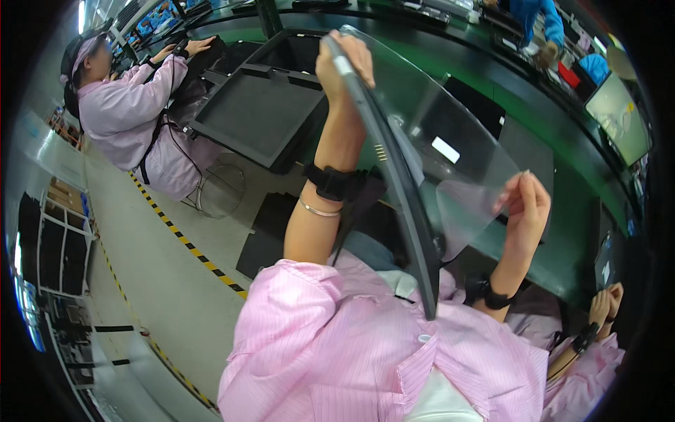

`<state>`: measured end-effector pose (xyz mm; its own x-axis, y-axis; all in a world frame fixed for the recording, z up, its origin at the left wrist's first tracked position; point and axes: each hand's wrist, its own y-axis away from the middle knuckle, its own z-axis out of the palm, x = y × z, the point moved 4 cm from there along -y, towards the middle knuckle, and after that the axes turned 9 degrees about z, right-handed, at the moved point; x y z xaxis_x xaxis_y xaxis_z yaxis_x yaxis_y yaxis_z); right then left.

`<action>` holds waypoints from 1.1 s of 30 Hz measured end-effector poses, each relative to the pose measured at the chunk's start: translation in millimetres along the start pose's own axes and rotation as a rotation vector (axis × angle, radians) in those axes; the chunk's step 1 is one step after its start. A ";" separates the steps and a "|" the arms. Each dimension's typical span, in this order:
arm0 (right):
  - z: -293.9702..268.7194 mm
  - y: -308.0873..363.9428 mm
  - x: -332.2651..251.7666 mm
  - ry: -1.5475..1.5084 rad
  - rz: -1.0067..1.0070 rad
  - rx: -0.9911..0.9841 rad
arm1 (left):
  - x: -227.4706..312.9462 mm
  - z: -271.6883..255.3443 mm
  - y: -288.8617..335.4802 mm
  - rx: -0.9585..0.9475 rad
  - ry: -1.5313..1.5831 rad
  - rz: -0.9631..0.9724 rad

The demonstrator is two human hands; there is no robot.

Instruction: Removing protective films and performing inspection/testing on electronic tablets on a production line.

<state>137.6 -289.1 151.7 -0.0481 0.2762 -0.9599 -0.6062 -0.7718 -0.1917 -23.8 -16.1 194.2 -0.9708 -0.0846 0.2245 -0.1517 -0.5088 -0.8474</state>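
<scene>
In the head view, holding up a slim dark panel [402,179] between chest and green surface [573,190], tilted and nearly edge-on, with the left hand [346,67] clamped around its upper end. Looks flat and matte grey-black along the rim, with a short row of gold contacts [380,152] (tiny, but bright against the dark edge). Pinching with the right hand [524,200], fingertips together on a clear film [478,179], glossy, see-through and bowed outward beside the panel.
</scene>
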 end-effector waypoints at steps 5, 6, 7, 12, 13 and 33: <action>25.9 -28.6 -14.7 0.094 0.026 -0.052 | 23.9 -16.3 -22.8 -0.857 0.409 0.206; 29.3 -41.9 -8.0 0.136 0.018 -0.068 | 31.8 -22.6 -17.3 -0.853 0.357 0.253; 23.4 -53.5 -5.6 0.189 0.004 -0.056 | 18.5 -19.7 -17.0 -0.848 0.385 0.238; 28.7 -76.7 4.1 0.251 0.049 -0.200 | 11.3 -6.7 -7.9 -0.778 0.485 0.384; 30.0 -77.6 3.2 0.251 0.060 -0.180 | 11.6 -5.0 -5.2 -0.768 0.502 0.372; 46.0 -90.2 2.4 0.137 0.139 -0.299 | 14.8 -26.6 12.8 -0.616 0.443 0.431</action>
<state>155.7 -192.5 176.1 0.0055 0.0928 -0.9957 -0.3411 -0.9358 -0.0891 -45.0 -1.0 173.9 -0.9302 0.2432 -0.2750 0.2963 0.0553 -0.9535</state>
